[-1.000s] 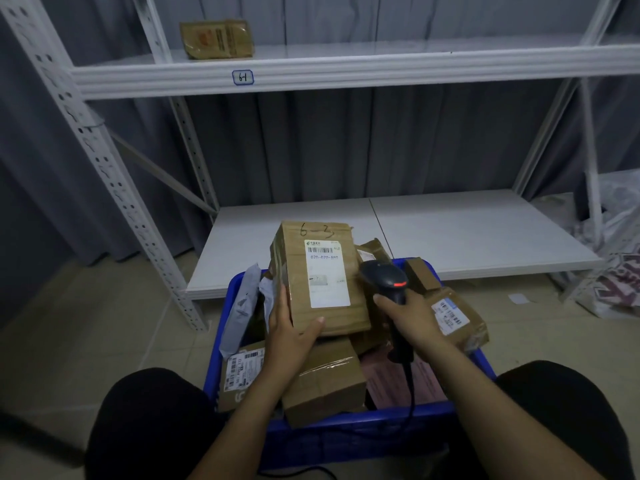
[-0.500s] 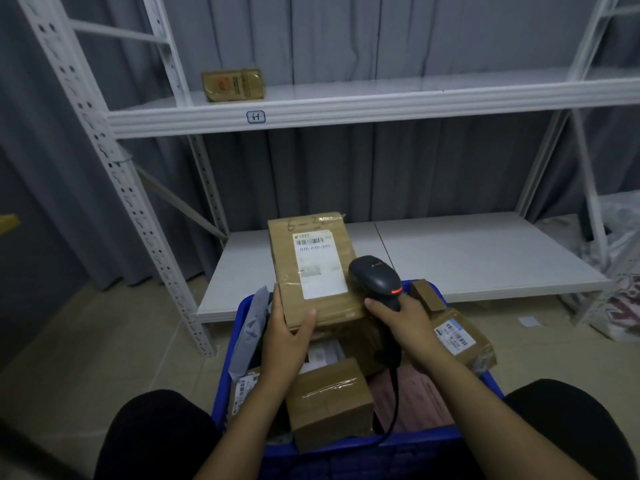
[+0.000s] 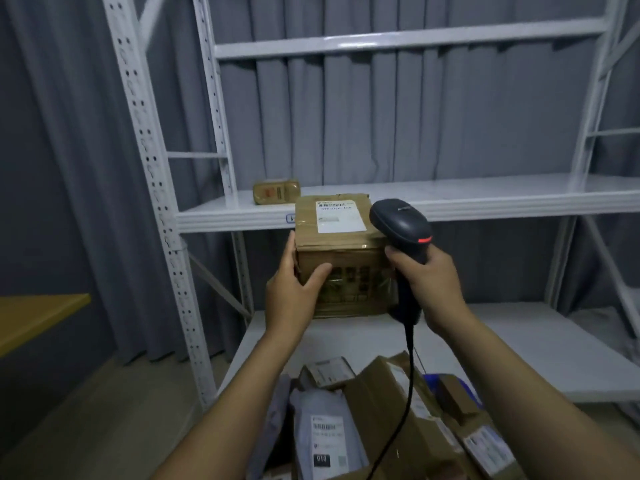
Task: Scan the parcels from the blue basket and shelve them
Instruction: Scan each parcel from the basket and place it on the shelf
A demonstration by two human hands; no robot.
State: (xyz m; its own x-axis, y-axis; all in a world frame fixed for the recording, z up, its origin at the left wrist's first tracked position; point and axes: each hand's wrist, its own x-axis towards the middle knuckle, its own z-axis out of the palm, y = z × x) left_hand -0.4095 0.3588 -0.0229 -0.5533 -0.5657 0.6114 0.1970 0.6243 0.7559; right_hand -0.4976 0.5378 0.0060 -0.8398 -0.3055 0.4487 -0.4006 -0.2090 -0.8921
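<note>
— Parcel [image 3: 341, 254] location?
— Held up at the middle shelf [image 3: 485, 199]'s front edge, near its left end, label up, long axis seemingly pointing into the shelf. Left hand [image 3: 294, 292] grips its near left corner, thumb across the front face.
— And the right hand [image 3: 429, 289]?
— Fingers wrapped round the scanner [image 3: 401, 230], just beside the parcel's right side. Left hand likely does the pushing forward.

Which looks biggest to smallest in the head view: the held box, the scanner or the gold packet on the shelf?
1. cardboard box
2. barcode scanner
3. gold packet, though it lies farther back, so its true size is unsure
</note>
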